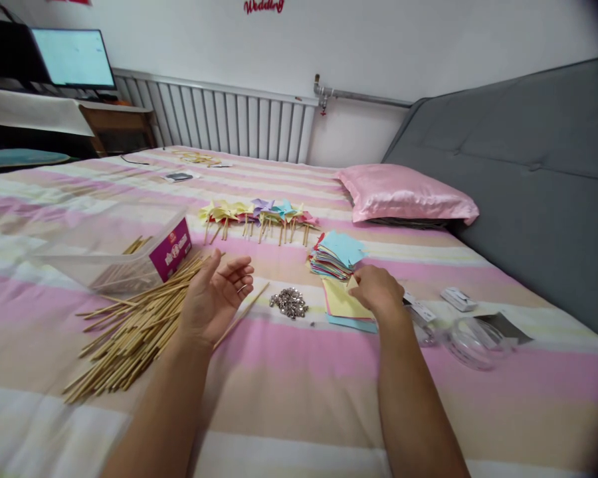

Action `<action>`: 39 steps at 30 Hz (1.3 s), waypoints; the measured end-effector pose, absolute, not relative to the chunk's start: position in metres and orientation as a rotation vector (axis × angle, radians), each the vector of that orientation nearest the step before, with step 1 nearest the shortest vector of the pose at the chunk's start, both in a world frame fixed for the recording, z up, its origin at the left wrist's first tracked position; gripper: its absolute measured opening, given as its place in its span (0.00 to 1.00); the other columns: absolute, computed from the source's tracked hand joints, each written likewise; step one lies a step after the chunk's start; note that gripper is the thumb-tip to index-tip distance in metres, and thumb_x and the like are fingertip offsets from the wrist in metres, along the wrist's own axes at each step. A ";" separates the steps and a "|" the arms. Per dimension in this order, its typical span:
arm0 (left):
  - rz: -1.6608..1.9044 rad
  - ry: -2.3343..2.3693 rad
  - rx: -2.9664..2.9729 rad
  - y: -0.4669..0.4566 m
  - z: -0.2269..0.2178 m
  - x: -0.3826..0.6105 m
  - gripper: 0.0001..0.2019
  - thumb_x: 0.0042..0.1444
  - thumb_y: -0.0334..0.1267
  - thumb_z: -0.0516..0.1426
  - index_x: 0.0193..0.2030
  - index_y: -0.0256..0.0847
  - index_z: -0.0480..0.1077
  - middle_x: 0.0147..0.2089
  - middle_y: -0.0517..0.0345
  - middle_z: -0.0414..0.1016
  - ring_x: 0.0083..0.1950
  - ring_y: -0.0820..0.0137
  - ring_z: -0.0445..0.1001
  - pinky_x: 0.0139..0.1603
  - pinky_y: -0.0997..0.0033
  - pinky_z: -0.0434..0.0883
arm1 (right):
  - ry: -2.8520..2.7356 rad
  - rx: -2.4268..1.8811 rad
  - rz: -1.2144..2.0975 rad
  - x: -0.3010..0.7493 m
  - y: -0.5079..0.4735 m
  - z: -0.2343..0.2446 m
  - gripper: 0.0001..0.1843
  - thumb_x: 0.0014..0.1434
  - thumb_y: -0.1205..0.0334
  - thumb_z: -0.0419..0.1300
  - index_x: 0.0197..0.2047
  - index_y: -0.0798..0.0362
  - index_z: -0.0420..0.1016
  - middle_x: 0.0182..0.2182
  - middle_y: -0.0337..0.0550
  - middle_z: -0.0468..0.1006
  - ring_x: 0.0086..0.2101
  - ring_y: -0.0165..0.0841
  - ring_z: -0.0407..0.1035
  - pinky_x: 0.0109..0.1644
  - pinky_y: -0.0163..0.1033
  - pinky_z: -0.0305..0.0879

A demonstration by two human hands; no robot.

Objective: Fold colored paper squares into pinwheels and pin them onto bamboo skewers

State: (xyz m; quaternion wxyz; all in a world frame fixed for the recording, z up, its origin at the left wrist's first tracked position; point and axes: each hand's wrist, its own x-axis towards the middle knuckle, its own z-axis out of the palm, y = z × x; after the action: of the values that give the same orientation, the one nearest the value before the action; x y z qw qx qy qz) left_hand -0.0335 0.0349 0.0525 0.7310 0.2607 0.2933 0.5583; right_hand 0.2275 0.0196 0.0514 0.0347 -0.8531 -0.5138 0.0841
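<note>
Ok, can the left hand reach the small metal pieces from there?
Probably yes: the left hand looks empty, with just one stick lying between it and the metal pieces.

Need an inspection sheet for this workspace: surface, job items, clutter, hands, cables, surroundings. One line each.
Surface: striped bedspread, some wrinkles.
Job items: loose wooden sticks beside and inside a clear plastic box; small metal pieces heaped; yellow sheet atop other paper; stack of cut paper just beyond; row of paper pinwheels farther back.
Clutter: clear packaging and small white box, on the right.
Hands: left hand open, holding nothing; right hand at the yellow sheet, grip unclear.
Cables: thin dark strand far left on the bed; type unclear.
Surroundings: radiator, lit monitor, pink pillow, grey headboard.
</note>
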 end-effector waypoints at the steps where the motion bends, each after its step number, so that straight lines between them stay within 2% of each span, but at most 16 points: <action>1: 1.219 0.659 0.585 0.035 0.052 -0.033 0.20 0.57 0.47 0.53 0.35 0.28 0.75 0.30 0.50 0.74 0.30 0.72 0.72 0.33 0.75 0.73 | -1.559 -2.599 0.226 0.227 0.017 0.054 0.11 0.49 0.64 0.58 0.36 0.48 0.78 0.37 0.50 0.78 0.41 0.45 0.73 0.36 0.42 0.64; 5: 1.159 0.743 0.630 0.036 0.050 -0.031 0.19 0.59 0.46 0.52 0.34 0.30 0.75 0.28 0.52 0.74 0.27 0.74 0.71 0.31 0.77 0.71 | -1.481 -2.461 0.062 0.224 0.006 0.066 0.09 0.52 0.62 0.55 0.31 0.48 0.77 0.33 0.50 0.79 0.37 0.45 0.73 0.32 0.40 0.61; 9: 0.995 0.849 0.724 0.032 0.047 -0.022 0.19 0.60 0.45 0.51 0.35 0.30 0.75 0.31 0.50 0.76 0.28 0.73 0.73 0.33 0.76 0.71 | -1.434 -2.179 -0.062 0.217 0.000 0.075 0.07 0.52 0.59 0.57 0.26 0.49 0.74 0.28 0.46 0.78 0.32 0.42 0.71 0.30 0.40 0.58; 12: 0.837 0.840 0.750 0.024 0.046 -0.013 0.22 0.60 0.48 0.50 0.41 0.28 0.74 0.39 0.43 0.78 0.35 0.68 0.76 0.40 0.72 0.71 | -1.512 -1.784 -0.001 0.199 0.000 0.076 0.06 0.53 0.60 0.59 0.26 0.50 0.74 0.25 0.41 0.78 0.29 0.37 0.71 0.33 0.38 0.62; 15: 0.773 0.636 0.637 0.019 0.047 -0.008 0.28 0.58 0.55 0.48 0.47 0.27 0.72 0.45 0.38 0.76 0.44 0.60 0.75 0.48 0.63 0.70 | -1.673 -1.372 0.114 0.172 0.002 0.072 0.06 0.55 0.65 0.58 0.31 0.50 0.76 0.29 0.40 0.79 0.31 0.33 0.72 0.37 0.36 0.64; 19: 1.014 0.297 0.466 0.020 0.051 -0.019 0.29 0.58 0.58 0.47 0.49 0.32 0.71 0.47 0.43 0.76 0.49 0.57 0.74 0.54 0.56 0.67 | -1.932 -1.061 0.228 0.143 0.003 0.061 0.10 0.54 0.72 0.58 0.34 0.50 0.78 0.32 0.39 0.80 0.35 0.32 0.73 0.41 0.36 0.64; 23: 1.051 0.253 0.392 0.027 0.052 -0.037 0.27 0.60 0.54 0.47 0.50 0.30 0.70 0.47 0.42 0.77 0.53 0.55 0.72 0.57 0.55 0.64 | -2.052 -0.929 0.213 0.137 0.007 0.052 0.09 0.53 0.72 0.61 0.33 0.50 0.78 0.32 0.39 0.80 0.38 0.34 0.72 0.45 0.40 0.64; 27: 0.988 0.207 0.402 0.029 0.051 -0.044 0.29 0.59 0.52 0.49 0.57 0.28 0.65 0.50 0.39 0.75 0.54 0.53 0.71 0.59 0.54 0.62 | -2.020 -0.858 0.179 0.141 0.011 0.050 0.10 0.52 0.75 0.61 0.34 0.50 0.79 0.36 0.41 0.79 0.42 0.35 0.70 0.48 0.43 0.63; 30: 1.007 0.300 0.423 0.028 0.051 -0.042 0.25 0.60 0.44 0.51 0.60 0.29 0.61 0.50 0.40 0.75 0.53 0.56 0.73 0.59 0.56 0.63 | -2.025 -0.864 0.155 0.144 0.012 0.052 0.13 0.50 0.77 0.60 0.34 0.49 0.79 0.38 0.42 0.78 0.43 0.36 0.69 0.49 0.45 0.62; 34: 0.950 0.540 0.476 0.028 0.051 -0.040 0.22 0.59 0.30 0.51 0.60 0.27 0.60 0.47 0.40 0.77 0.47 0.60 0.77 0.54 0.62 0.69 | -2.048 -0.917 0.140 0.148 0.009 0.055 0.18 0.49 0.80 0.56 0.33 0.47 0.79 0.38 0.42 0.76 0.43 0.36 0.67 0.49 0.46 0.62; 39: 0.972 0.670 0.510 0.029 0.051 -0.042 0.20 0.58 0.28 0.52 0.58 0.25 0.62 0.44 0.40 0.78 0.43 0.61 0.78 0.47 0.66 0.74 | -1.939 -0.986 0.207 0.157 0.007 0.059 0.11 0.51 0.71 0.62 0.32 0.45 0.80 0.39 0.43 0.69 0.43 0.36 0.64 0.48 0.45 0.62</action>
State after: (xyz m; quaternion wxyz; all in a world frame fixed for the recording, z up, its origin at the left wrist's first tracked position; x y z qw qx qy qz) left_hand -0.0415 0.0290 0.0513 0.8003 0.2377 0.3122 0.4533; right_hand 0.1571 0.0066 0.0595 0.4600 -0.4006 -0.7879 0.0840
